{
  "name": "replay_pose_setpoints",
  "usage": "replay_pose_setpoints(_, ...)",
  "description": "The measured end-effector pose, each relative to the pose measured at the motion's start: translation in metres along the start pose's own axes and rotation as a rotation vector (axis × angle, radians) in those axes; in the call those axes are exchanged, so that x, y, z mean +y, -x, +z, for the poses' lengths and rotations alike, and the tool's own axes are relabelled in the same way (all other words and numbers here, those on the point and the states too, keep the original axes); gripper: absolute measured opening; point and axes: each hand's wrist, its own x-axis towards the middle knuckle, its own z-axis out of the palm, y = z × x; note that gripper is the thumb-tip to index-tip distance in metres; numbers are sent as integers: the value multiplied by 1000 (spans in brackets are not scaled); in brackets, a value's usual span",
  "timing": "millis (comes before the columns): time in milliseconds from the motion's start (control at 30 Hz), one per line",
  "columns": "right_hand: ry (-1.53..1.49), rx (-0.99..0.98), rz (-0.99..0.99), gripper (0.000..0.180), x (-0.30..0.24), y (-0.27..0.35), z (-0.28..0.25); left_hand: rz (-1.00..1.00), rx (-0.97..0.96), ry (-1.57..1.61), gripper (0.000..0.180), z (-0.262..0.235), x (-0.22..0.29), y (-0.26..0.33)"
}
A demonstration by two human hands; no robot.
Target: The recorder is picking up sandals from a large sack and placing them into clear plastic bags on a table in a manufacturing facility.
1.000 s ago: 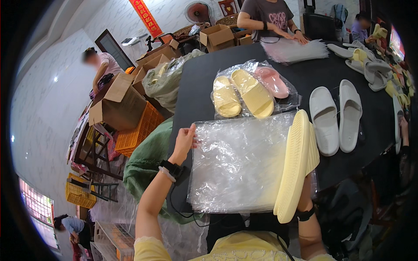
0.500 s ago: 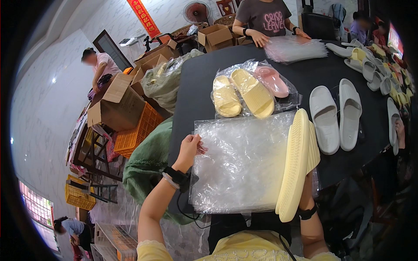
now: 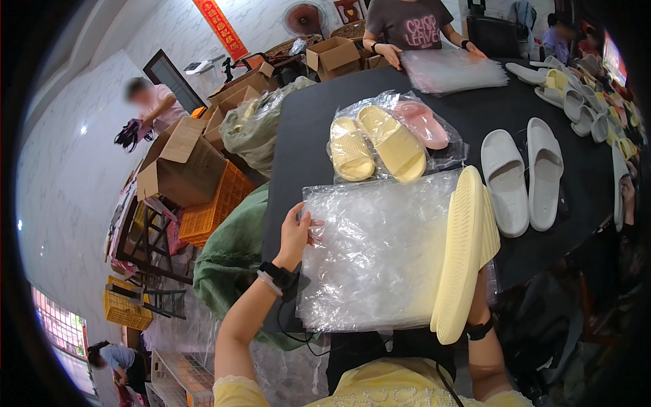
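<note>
A flat stack of clear plastic bags [image 3: 369,261] lies in front of me on the black table. My left hand [image 3: 298,234] is at its left edge, fingers apart, fingertips at the plastic. On the right, a pale yellow slipper [image 3: 456,261] stands on its side over the stack, its ribbed sole turned left. My right hand [image 3: 480,295] holds it from the strap side; the slipper hides most of the fingers. Beyond the stack lie bagged yellow slippers [image 3: 393,139] and a bagged pink slipper [image 3: 422,124]. A pair of grey slippers [image 3: 505,180] sits to the right.
Across the black table [image 3: 305,129], a co-worker holds another stack of clear bags [image 3: 451,71]. Many slippers [image 3: 586,102] lie at the far right. To the left are a green sack [image 3: 234,247], a cardboard box [image 3: 183,159] and an orange crate [image 3: 203,210].
My left fingers have spread and lifted slightly at the bag edge. The slipper stays nearly in place. The co-worker's hands now grip both sides of the bag stack. A person at left raised a dark bundle.
</note>
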Motion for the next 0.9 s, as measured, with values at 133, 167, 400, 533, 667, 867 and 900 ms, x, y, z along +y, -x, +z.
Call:
replay_pose_setpoints(133, -35, 6, 13, 27, 34, 0, -9, -110, 55, 33, 63, 7, 11, 13)
replay_pose_setpoints(167, 97, 49, -93, 27, 42, 1, -11, -127, 51, 70, 68, 8, 13, 22)
replay_pose_setpoints(400, -139, 71, 62, 29, 56, 6, -19, -90, -117, 55, 75, -13, 9, 87)
replay_pose_setpoints(533, -275, -46, 210, 31, 42, 2, -18, 113, -50, 21, 56, -14, -7, 87)
replay_pose_setpoints(667, -266, 44, 260, 33, 35, 3, -15, 397, 127, -446, 49, -1, -5, 93)
replay_pose_setpoints(867, 579, -30, -252, 33, 53, 3, -30, 513, -139, -1133, 59, 21, 6, 158)
replay_pose_setpoints(900, 588, -36, -253, 33, 37, -1, -20, 509, -139, -1122, 59, 21, -6, 161)
